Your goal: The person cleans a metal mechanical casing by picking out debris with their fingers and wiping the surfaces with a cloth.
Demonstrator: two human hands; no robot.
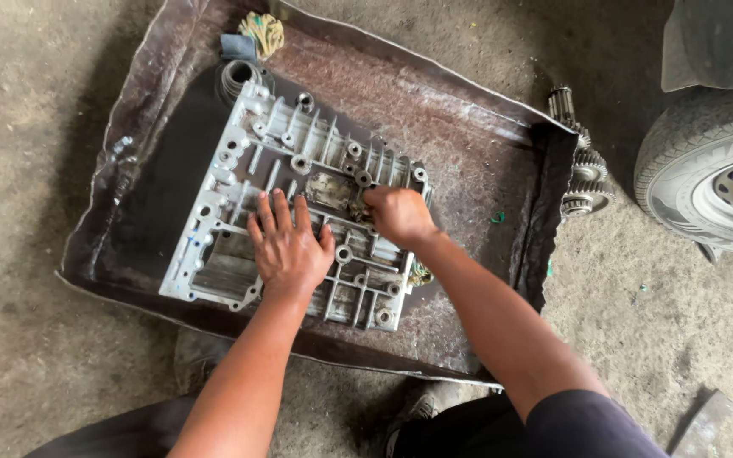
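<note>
Head view: grey ribbed cast-aluminium housing (299,212) lies in rusty sheet-metal tray (468,110). Left hand (288,246) flat, open; right hand (398,214) fisted on grimy centre part. Steel gear shaft (583,170), tyre (706,178) beside.

Bare forearms, dark short sleeve on right arm, dark trousers, worn shoes

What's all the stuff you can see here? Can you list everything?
casting: one, grey metal, ribbed, lying in the tray
tray: one, rusty brown sheet metal, on the ground
rag: one, yellowish, tray's far corner
gear shaft: one, grey, on the ground right of the tray
wheel: one, black tyre, silver rim, right edge
left hand: flat on the casting
right hand: closed, on the casting's middle
</note>
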